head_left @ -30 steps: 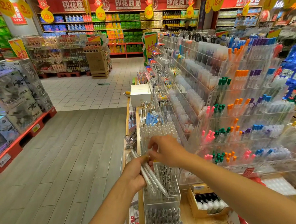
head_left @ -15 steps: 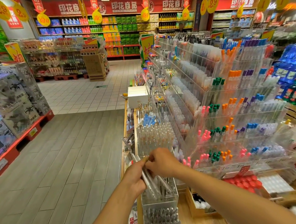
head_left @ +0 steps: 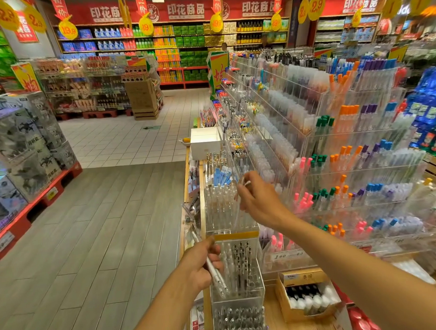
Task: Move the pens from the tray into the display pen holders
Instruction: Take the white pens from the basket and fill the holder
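A slim clear plastic pen, near-upright, is being pinched by the right hand above the clear acrylic pen holder; spare white pens are being gripped by the left hand.

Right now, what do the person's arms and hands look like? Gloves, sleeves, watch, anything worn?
Both arms are bare as far as the frame shows: no sleeves in view. The left hand and right hand wear no gloves, and no watch, band or ring shows on either wrist or on the fingers that are visible. No cables, markers or tags are attached to them.
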